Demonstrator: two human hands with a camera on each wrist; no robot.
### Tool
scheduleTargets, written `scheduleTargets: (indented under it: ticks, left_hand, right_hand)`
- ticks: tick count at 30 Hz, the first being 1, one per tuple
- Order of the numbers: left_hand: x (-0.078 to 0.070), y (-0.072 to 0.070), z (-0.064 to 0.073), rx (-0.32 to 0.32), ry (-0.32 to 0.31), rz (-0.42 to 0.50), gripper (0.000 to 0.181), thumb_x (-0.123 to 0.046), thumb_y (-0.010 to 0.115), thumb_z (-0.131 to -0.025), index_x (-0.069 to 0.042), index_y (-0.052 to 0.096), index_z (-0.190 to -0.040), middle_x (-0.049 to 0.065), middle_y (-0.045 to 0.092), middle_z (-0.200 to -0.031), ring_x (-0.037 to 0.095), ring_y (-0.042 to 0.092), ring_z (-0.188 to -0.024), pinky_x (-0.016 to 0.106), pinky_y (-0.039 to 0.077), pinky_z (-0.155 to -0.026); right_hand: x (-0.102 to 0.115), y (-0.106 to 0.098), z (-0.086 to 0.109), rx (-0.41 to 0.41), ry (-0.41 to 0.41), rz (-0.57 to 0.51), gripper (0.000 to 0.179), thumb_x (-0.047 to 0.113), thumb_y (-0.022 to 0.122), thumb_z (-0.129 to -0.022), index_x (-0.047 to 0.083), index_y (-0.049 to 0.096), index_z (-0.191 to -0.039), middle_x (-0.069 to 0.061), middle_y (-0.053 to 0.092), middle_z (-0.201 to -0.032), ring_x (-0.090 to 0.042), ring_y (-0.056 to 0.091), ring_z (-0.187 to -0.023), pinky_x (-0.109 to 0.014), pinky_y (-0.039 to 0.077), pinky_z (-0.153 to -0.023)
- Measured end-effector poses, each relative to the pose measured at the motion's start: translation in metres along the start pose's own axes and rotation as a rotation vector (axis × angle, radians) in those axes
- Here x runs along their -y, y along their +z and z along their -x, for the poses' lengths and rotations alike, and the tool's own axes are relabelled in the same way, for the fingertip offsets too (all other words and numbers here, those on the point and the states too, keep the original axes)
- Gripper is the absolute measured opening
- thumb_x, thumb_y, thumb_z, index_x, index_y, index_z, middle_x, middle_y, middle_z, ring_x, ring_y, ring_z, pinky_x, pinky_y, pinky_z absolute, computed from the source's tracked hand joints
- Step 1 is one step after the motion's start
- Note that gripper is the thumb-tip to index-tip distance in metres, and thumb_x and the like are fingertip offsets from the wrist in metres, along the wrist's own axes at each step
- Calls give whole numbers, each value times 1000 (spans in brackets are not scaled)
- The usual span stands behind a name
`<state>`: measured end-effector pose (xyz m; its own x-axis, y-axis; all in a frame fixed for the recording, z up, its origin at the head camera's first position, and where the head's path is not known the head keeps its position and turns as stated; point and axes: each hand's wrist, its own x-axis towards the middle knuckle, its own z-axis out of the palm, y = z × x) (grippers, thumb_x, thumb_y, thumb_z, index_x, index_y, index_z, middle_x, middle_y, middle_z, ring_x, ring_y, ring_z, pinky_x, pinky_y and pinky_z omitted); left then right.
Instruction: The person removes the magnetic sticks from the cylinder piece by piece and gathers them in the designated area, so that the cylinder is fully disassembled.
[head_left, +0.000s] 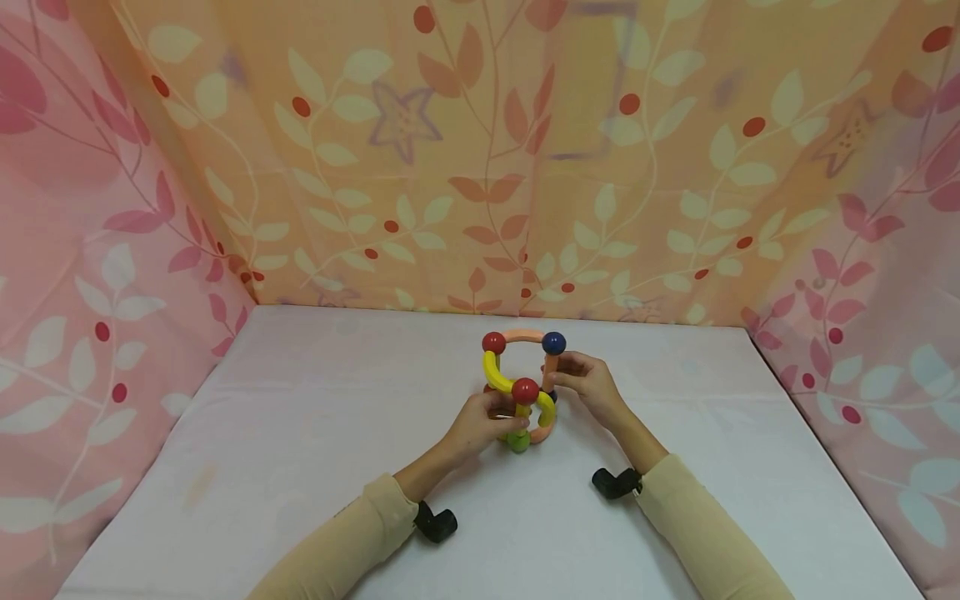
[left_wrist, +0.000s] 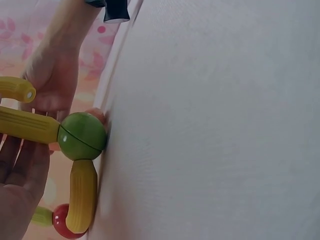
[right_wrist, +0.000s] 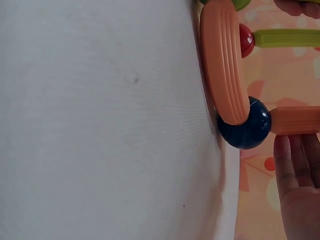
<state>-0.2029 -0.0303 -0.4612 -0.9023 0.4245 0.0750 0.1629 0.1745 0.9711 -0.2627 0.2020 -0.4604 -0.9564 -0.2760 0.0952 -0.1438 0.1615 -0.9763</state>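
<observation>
A toy frame of coloured rods and balls stands on the white tabletop. My left hand (head_left: pixel 480 427) grips its upright yellow rod (left_wrist: pixel 27 125), between the front red ball (head_left: pixel 526 391) and the green ball (left_wrist: pixel 82 136) at the base. My right hand (head_left: pixel 592 382) holds the upright orange rod (right_wrist: pixel 295 120) on the right side, between the upper blue ball (head_left: pixel 553 342) and the lower blue ball (right_wrist: pixel 245 123). From the front red ball hangs a curved yellow rod (head_left: pixel 547 410); its bare end shows in the left wrist view. A curved orange rod (right_wrist: pixel 222 62) lies along the base.
The white tabletop (head_left: pixel 300 433) spreads around the frame. Patterned cloth (head_left: pixel 480 167) closes off the back and both sides. A black wrist camera (head_left: pixel 437 522) sits on the left sleeve, another black camera (head_left: pixel 617 483) on the right.
</observation>
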Motion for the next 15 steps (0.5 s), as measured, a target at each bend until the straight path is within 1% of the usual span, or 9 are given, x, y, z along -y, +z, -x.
scheduleTargets:
  ticks: [6,9,13,15]
  left_hand:
    - [1,0,0,5,4,-24,33,-19,69,-90,-3,64,-118,13,69,-111,25,66,-105,35,55,-93]
    - [1,0,0,9,-2,-31,34,-20,70,-90,-3,63,-119,12,69,-112,26,65,-108,37,54,-95]
    - [1,-3,1,10,-3,-33,36,-21,71,-89,-4,64,-120,12,68,-116,26,64,-110,36,53,-96]
    - [2,-6,2,11,3,-33,36,-22,71,-90,-5,64,-121,11,68,-118,26,64,-111,37,53,-96]
  right_hand:
    - [0,-1,1,4,8,4,44,19,70,-90,-5,59,-125,-8,69,-108,-8,63,-98,-19,53,-87]
    - [0,-1,2,0,15,13,42,18,70,-90,-4,60,-125,-16,67,-114,-8,62,-99,-19,53,-87]
    - [0,-2,2,-28,15,38,42,16,70,-90,-3,60,-126,-27,62,-122,-8,62,-100,-18,54,-86]
    - [1,-4,4,-45,9,64,43,16,71,-90,-3,60,-126,-24,63,-122,-7,62,-100,-18,53,-85]
